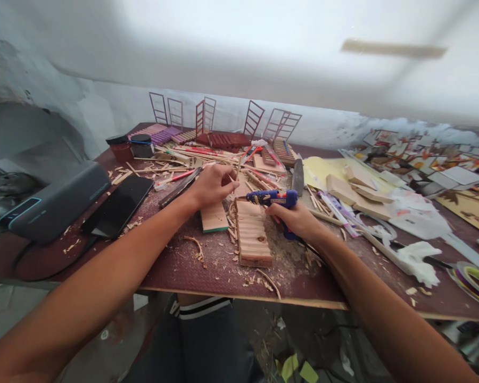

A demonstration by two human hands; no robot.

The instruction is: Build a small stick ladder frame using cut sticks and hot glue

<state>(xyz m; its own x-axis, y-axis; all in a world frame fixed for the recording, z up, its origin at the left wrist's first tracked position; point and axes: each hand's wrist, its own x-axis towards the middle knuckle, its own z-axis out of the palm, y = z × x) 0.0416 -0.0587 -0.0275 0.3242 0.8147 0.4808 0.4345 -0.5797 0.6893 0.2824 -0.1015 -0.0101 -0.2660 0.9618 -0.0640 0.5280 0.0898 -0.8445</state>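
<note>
My right hand (293, 219) is wrapped round the handle of a blue glue gun (277, 198). The gun's nozzle points left, over the far end of a ridged wooden piece (254, 236) that lies on the table. Between its fingertips my left hand (214, 184) pinches a thin wooden stick (238, 169), held up just left of the nozzle. Below the left hand lies a flat wooden block (214, 218) with a green edge. Whether the nozzle touches the stick or the ridged piece I cannot tell.
A black phone (118, 206) and a dark grey box-shaped device (56, 199) are at left. Small ladder-like frames (254, 118) stand at the back among sticks. Wooden blocks (357, 194), white plastic (419, 260) and tape rolls (473, 282) lie right. Shavings (197, 249) litter the table.
</note>
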